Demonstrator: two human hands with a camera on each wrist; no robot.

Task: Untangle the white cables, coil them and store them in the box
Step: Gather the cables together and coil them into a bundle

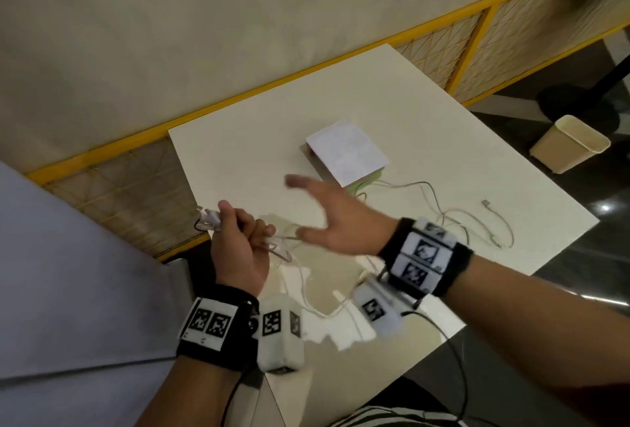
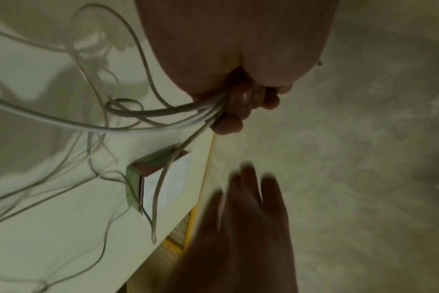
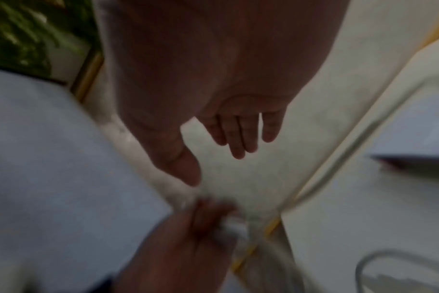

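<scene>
My left hand (image 1: 238,235) is fisted round a bunch of white cables (image 1: 211,220) above the table's near left corner, with plug ends poking out past the thumb. In the left wrist view the strands (image 2: 168,115) fan out from those curled fingers (image 2: 238,111) and droop to the table. My right hand (image 1: 320,218) hovers open and blurred just right of it, fingers spread, holding nothing. More loose cable (image 1: 453,215) trails across the table to the right. The box (image 1: 347,154), closed with a white lid, lies behind the hands.
The white table (image 1: 426,113) stands against a yellow-framed mesh rail (image 1: 470,28) and a beige wall. A beige bin (image 1: 569,143) sits on the dark floor to the right. A pale grey surface (image 1: 68,273) fills the left foreground.
</scene>
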